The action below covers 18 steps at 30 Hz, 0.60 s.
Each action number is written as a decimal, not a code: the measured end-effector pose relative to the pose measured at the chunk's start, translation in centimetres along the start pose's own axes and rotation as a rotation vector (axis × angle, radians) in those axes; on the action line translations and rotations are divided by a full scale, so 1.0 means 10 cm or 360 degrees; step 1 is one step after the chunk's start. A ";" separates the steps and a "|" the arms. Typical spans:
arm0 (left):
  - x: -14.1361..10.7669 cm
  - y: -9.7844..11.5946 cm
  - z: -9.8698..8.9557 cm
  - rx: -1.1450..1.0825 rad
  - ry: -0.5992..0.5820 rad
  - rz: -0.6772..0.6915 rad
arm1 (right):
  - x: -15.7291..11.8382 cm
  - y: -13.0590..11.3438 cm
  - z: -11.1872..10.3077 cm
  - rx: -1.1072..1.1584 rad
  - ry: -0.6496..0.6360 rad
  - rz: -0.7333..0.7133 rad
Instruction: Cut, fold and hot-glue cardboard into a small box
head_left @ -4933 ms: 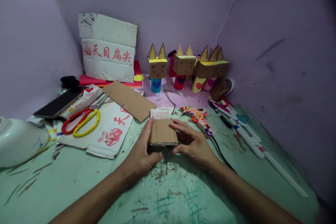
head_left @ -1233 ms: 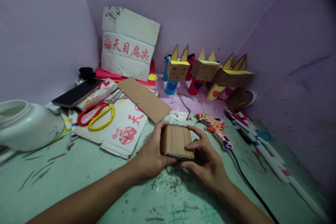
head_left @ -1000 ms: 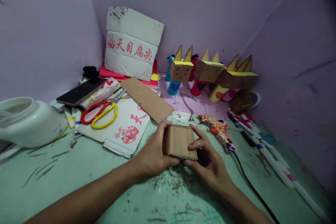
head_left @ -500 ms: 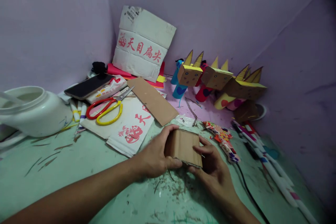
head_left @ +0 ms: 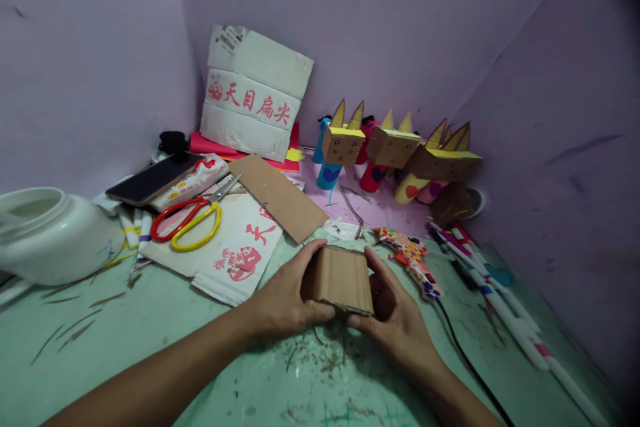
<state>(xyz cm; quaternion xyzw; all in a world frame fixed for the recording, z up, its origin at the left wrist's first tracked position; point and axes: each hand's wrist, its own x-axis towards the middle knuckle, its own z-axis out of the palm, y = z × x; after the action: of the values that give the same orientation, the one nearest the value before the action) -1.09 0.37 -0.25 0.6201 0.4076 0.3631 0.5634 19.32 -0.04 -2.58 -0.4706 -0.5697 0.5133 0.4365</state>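
Observation:
Between my two hands is a small folded cardboard box (head_left: 344,279), raised slightly over the green table, its ridged brown top toward me. My left hand (head_left: 287,290) grips the box's left side, thumb along the near lower edge. On the right side, my right hand (head_left: 395,307) holds it with the thumb under the near corner and the index finger at the far corner. Its other fingers are partly hidden behind the box. Beyond my left hand lie a brown cardboard strip (head_left: 283,197) and a white printed cardboard sheet (head_left: 240,257).
Scissors (head_left: 197,213) rest on the sheet, beside a phone (head_left: 155,178). A white teapot (head_left: 55,233) stands left. Cardboard animal figures (head_left: 343,147) line the back. A flower-patterned glue gun (head_left: 413,257) with a black cord and several markers (head_left: 515,313) lie right.
My right index finger has moved from the top of the box to its far right corner. The view has shifted slightly, and both hands still hold the box.

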 end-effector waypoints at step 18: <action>0.08 0.10 0.08 -0.0677 0.0220 -0.0036 | 0.12 -0.14 0.04 0.0178 -0.0049 0.0041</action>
<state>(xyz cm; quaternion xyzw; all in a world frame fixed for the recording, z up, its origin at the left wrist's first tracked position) 0.01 0.73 0.62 0.4564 0.3664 0.4763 0.6562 18.63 1.03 -1.20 -0.4448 -0.5406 0.5570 0.4468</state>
